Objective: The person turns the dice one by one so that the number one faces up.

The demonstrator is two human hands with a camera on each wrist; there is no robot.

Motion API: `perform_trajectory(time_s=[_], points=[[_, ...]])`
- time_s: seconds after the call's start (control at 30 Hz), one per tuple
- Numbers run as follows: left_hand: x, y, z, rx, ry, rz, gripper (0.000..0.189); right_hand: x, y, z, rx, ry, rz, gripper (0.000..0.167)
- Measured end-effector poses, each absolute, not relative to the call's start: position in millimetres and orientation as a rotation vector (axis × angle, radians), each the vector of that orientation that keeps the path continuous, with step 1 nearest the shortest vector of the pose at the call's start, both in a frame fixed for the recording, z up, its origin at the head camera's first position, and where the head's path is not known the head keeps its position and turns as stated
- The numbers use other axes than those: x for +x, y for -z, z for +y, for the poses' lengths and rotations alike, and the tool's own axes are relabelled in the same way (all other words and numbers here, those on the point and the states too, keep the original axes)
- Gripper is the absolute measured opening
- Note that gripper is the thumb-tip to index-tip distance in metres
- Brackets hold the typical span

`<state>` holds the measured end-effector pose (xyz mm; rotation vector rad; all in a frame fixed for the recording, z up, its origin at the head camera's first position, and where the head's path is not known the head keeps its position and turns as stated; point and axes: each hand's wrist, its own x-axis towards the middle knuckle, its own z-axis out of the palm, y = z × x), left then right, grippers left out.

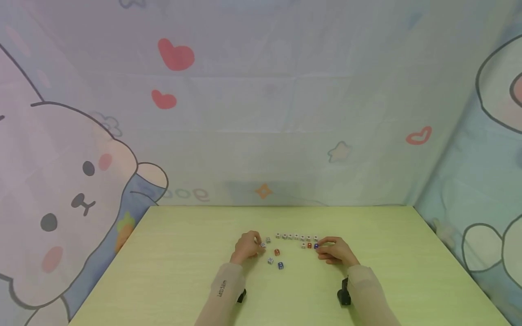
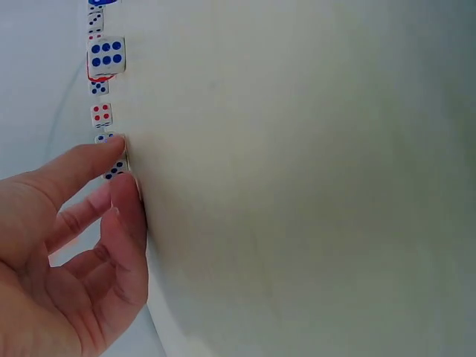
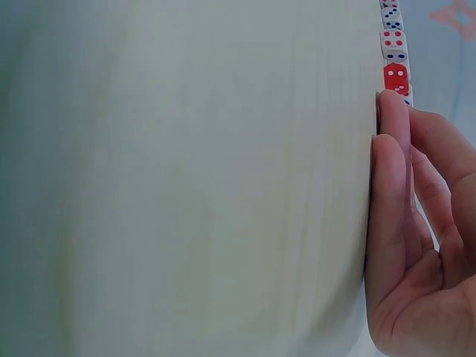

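At the left of the dice, my left hand (image 1: pixel 246 246) pinches a white die (image 1: pixel 263 245) between thumb and fingers; its blue dots show in the left wrist view (image 2: pixel 116 170). My right hand (image 1: pixel 336 251) has its fingertips on a blue die (image 1: pixel 316 246) at the right end of a short row. Beside that die stand a red die (image 1: pixel 309 245) and a white die (image 1: pixel 303 246). In the right wrist view the fingers (image 3: pixel 390 171) hide the blue die, with the red die (image 3: pixel 396 76) just beyond them.
Behind the short row runs a longer line of several white dice (image 1: pixel 296 237). Near my left hand lie a loose white die (image 1: pixel 268 240), a red die (image 1: pixel 277 252), another white die (image 1: pixel 270 261) and a blue die (image 1: pixel 280 266). A printed cloth (image 1: pixel 285 158) hangs behind the table (image 1: pixel 183 271).
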<state>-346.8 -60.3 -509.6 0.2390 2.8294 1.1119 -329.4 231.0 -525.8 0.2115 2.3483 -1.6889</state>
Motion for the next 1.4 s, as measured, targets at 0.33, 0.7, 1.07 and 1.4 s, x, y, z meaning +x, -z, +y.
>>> perform_trajectory(time_s=[0.33,0.7,1.07,1.4], points=[[-347.5,505.3,-63.0,0.245,-1.205,2.819,0.012,-329.9,522.5,230.0,0.218,1.682,2.364,0.029],[-348.9,505.6,-65.2,0.311,-1.196,2.823,0.008,-328.5,524.3,230.1,0.197,1.687,2.361,0.030],[-348.5,503.9,-68.4,0.304,-1.236,2.770,0.016,-329.8,524.2,231.9,0.186,1.694,2.345,0.031],[-347.5,505.2,-70.6,0.311,-1.194,2.768,0.012,-329.1,525.8,232.5,0.188,1.688,2.336,0.032]])
